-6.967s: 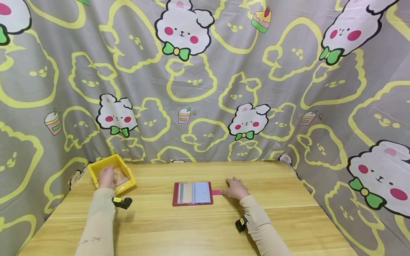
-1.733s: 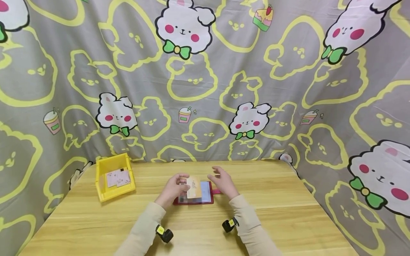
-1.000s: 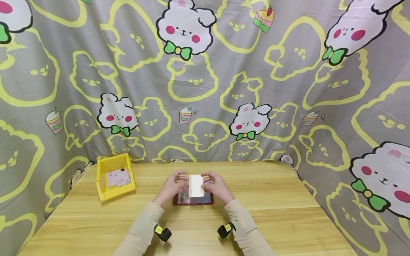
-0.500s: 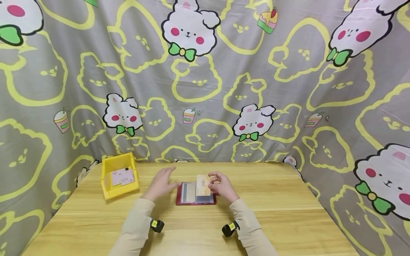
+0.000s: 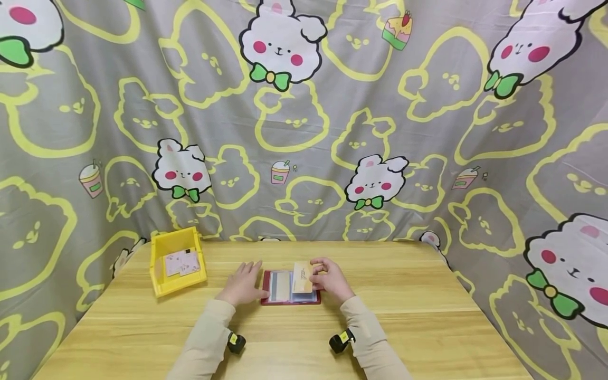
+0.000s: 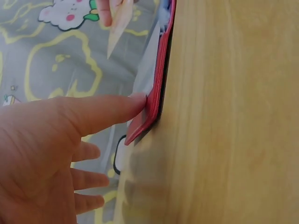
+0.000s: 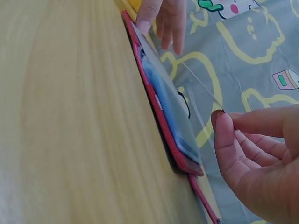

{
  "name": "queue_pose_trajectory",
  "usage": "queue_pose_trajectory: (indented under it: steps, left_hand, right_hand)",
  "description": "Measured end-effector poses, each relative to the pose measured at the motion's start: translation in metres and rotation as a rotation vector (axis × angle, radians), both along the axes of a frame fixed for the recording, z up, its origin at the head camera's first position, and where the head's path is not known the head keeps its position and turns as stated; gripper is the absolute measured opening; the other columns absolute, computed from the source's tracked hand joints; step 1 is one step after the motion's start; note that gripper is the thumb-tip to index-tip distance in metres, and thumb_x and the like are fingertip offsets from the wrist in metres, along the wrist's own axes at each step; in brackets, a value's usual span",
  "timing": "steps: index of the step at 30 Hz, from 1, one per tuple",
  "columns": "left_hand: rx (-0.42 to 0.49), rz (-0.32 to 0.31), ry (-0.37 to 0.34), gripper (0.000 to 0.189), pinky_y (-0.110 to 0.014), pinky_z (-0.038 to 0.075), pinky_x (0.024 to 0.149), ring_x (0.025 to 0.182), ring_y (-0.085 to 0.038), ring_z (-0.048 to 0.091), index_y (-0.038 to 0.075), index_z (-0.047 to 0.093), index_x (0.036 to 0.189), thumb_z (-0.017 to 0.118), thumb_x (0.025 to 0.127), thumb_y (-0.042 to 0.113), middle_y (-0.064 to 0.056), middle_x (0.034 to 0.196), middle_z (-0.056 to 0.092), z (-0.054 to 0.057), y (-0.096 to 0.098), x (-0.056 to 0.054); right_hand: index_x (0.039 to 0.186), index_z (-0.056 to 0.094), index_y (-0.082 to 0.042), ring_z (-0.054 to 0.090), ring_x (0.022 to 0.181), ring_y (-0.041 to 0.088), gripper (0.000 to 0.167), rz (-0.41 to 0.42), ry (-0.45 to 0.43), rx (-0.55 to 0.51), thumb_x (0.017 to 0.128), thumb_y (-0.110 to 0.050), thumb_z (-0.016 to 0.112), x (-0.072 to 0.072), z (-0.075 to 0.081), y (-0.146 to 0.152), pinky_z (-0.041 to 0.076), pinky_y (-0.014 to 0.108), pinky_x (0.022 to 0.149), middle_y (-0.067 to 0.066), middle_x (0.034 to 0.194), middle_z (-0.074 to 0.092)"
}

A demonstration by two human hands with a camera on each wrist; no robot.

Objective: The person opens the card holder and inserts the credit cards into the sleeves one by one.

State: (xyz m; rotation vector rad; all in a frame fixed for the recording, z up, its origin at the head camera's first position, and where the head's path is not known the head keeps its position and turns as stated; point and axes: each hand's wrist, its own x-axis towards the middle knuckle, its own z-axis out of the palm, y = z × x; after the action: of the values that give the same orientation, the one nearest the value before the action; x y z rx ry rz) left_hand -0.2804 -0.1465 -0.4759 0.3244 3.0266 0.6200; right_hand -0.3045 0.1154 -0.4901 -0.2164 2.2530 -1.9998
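A red card holder (image 5: 266, 287) with clear sleeves lies spread out on the table. My right hand (image 5: 330, 279) pinches a yellow-orange card (image 5: 301, 277) between thumb and fingers, tilted over the right-hand sleeves. In the right wrist view the card (image 7: 201, 83) shows nearly edge-on, raised above the sleeves. My left hand (image 5: 243, 285) is at the holder's left side, fingers straight. Its thumb (image 6: 131, 105) rests on the left cover edge in the left wrist view. A pink strap (image 7: 202, 196) sticks out from the holder's right side.
A yellow bin (image 5: 178, 288) stands at the table's back left, with pink patterned cards (image 5: 182, 262) and a small black piece inside. A grey curtain (image 5: 304, 206) with rabbit prints hangs behind the wooden table (image 5: 285, 338).
My left hand left the bin, brought the card over the holder and passed it to my right hand. My left thumb then came down on the cover edge. The bin has turned slightly.
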Motion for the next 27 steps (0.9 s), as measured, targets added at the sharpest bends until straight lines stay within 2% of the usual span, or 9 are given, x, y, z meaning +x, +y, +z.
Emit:
queue_pose_trajectory:
  steps: [6,11,20,27]
  left_hand:
    - [0.041,0.023,-0.002,0.094,-0.071,0.031,0.105,0.137,-0.049,0.035,0.002,0.033,0.15,0.082,0.075,0.034,-0.03,0.148,0.039,-0.002,0.004,-0.001]
    - [0.026,0.036,-0.003,0.094,-0.069,0.037,0.101,0.135,-0.047,0.039,0.003,0.035,0.149,0.083,0.074,0.032,-0.028,0.145,0.043,-0.004,0.005,-0.001]
    - [-0.013,0.053,-0.03,0.094,-0.071,0.038,0.098,0.134,-0.048,0.039,0.006,0.036,0.149,0.082,0.074,0.037,-0.027,0.146,0.043,-0.003,0.004,-0.001]
    - [-0.02,0.06,-0.037,0.094,-0.072,0.038,0.097,0.134,-0.049,0.039,0.006,0.036,0.149,0.082,0.074,0.038,-0.027,0.146,0.043,-0.002,0.005,-0.001]
  right_hand:
    - [0.122,0.051,0.01,0.056,0.058,0.011,0.043,0.002,0.002,-0.009,0.081,0.016,0.061,0.0,-0.005,-0.004,0.055,0.023,0.053,0.008,0.087,0.054]
    - [0.121,0.052,0.01,0.055,0.061,0.011,0.042,0.022,0.026,0.031,0.08,0.016,0.06,0.002,-0.008,-0.009,0.057,0.025,0.055,0.009,0.086,0.055]
    - [0.117,0.055,0.007,0.055,0.059,0.011,0.04,-0.015,0.058,0.117,0.079,0.015,0.063,0.003,-0.012,-0.015,0.057,0.029,0.052,0.005,0.081,0.053]
    - [0.117,0.055,0.008,0.056,0.053,0.01,0.04,-0.019,0.037,0.151,0.078,0.015,0.064,0.007,-0.009,-0.019,0.057,0.028,0.05,0.003,0.077,0.053]
